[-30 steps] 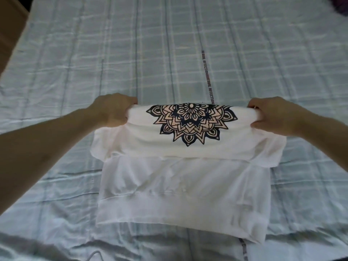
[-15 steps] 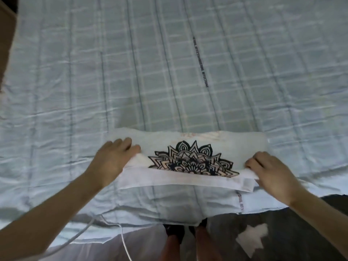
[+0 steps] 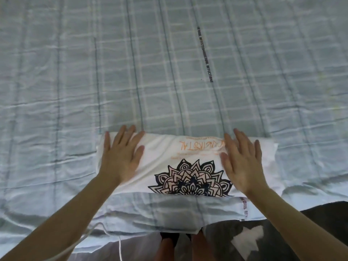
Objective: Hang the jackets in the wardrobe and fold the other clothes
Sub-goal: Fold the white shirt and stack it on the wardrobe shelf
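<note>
Folded white T-shirt [image 3: 180, 153] (half of a dark mandala print facing up) lay near the edge of the plaid bedspread [image 3: 169, 72] as you pressed your left hand [image 3: 120, 157] and right hand [image 3: 243, 162] flat on it, fingers spread wide, gripping nothing.

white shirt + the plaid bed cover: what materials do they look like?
White shirt: looks like soft matte knit, probably cotton jersey; it folds limply, and its black mandala print looks flat, like ink. Plaid bed cover: thin woven fabric, perhaps cotton or a blend; it shows fine creases, a woven-looking check and a faint sheen. Fibre content can't be confirmed from the picture.
</note>
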Demonstrator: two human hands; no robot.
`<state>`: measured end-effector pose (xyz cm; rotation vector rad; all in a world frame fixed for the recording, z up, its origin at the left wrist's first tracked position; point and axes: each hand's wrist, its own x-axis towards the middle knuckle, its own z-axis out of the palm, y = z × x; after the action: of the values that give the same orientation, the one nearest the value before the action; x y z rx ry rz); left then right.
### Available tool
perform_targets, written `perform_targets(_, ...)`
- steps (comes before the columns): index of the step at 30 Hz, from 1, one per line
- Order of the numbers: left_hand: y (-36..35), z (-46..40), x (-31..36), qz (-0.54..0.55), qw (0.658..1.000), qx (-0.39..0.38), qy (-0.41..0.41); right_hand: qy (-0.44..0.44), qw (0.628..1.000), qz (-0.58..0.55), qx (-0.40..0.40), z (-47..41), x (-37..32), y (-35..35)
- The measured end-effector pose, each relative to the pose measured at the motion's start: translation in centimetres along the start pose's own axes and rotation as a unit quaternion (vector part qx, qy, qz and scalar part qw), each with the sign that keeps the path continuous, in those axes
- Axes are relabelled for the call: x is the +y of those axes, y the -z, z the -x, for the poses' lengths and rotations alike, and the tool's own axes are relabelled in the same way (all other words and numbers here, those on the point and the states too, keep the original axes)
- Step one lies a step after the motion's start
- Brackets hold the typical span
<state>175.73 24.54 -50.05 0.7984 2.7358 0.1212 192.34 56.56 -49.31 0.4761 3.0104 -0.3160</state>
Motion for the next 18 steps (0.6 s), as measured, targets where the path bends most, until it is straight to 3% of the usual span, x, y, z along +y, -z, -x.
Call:
perform_targets(3,-1.8,-1.0,-2.5,0.019,0.999,-0.006,0.036,-0.031,0.998,0.025,-0.055,-0.3,2.8,-1.7)
perform_targets(10,-1.9,-1.5,-4.3,0.037,0.993,-0.010,0.107,-0.033,0.994,0.068,-0.078,1.7,5.7,-1.0)
perform_targets(14,-1.0,-1.9,-3.3,0.006,0.990,-0.029,0.137,-0.166,0.982,0.053,-0.078,1.9,7.1,0.0)
perform_targets(16,0.2,-1.9,-1.0,0.009,0.992,0.037,0.120,-0.142,0.988,0.032,-0.051,1.5,5.5,0.4)
perform_targets(18,0.9,-1.4,2.9,0.054,0.993,0.104,0.032,-0.107,0.994,0.002,-0.034,1.2,3.2,0.2)
